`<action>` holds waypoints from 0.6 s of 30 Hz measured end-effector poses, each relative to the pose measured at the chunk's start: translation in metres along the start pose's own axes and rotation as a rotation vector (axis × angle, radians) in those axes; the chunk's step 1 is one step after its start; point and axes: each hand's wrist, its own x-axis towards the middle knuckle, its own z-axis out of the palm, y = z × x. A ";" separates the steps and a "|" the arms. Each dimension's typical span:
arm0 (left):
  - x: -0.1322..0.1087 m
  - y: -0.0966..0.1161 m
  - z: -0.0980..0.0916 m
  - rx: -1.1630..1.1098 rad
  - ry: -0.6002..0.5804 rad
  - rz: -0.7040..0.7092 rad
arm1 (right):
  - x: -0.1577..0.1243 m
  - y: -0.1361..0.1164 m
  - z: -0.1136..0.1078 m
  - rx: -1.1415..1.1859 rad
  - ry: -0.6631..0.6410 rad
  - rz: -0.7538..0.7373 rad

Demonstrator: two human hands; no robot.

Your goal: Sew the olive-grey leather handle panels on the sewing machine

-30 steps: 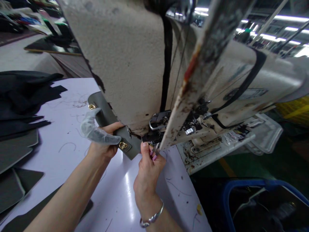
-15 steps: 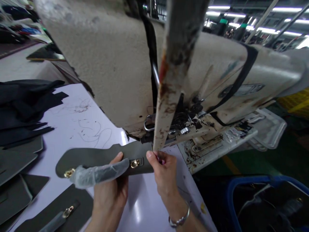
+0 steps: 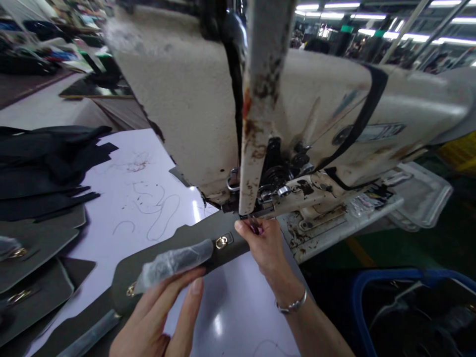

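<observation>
A dark grey flat panel (image 3: 163, 248) lies with its right end under the needle area of a worn cream sewing machine (image 3: 193, 109). A plastic-wrapped handle (image 3: 174, 263) sits on it, with gold ring fittings (image 3: 221, 242). My right hand (image 3: 264, 243) is closed around a small pink-handled metal tool (image 3: 256, 226), its thumb at the panel near the machine's foot; the tool's kind is partly hidden. My left hand (image 3: 159, 312) is beside the panel's near edge, fingers stretched out and apart, fingertips by the wrapped handle. Whether they touch it I cannot tell.
Dark cloth pieces (image 3: 48, 168) and more grey panels (image 3: 40, 258) lie at the left. Loose threads (image 3: 159, 213) are on the white tabletop (image 3: 223, 297). A blue-rimmed bin (image 3: 357, 297) stands at lower right, and a rusty upright bar (image 3: 256, 124) is before the machine.
The panel now slants up toward the machine, its right end further in. My left hand has let go and drawn toward me, fingers spreading. My right hand has shifted slightly right and up.
</observation>
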 end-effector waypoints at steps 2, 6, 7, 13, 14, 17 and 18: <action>0.020 0.004 0.005 0.258 0.116 0.272 | 0.001 0.001 0.000 -0.005 0.014 0.010; 0.068 0.016 0.019 0.432 0.067 0.509 | 0.001 -0.001 -0.001 0.038 -0.008 0.032; 0.077 0.019 0.020 0.452 0.047 0.513 | 0.000 -0.001 -0.002 0.058 -0.027 0.039; 0.095 0.026 0.013 0.614 0.025 0.522 | -0.003 -0.002 -0.003 0.221 -0.092 0.077; 0.096 0.026 0.013 0.617 0.036 0.545 | -0.002 -0.002 -0.002 0.246 -0.087 0.083; 0.101 0.027 0.012 0.616 0.069 0.592 | -0.001 -0.003 0.000 0.285 -0.086 0.100; 0.103 0.028 0.011 0.620 0.068 0.587 | 0.000 -0.003 0.001 0.284 -0.087 0.108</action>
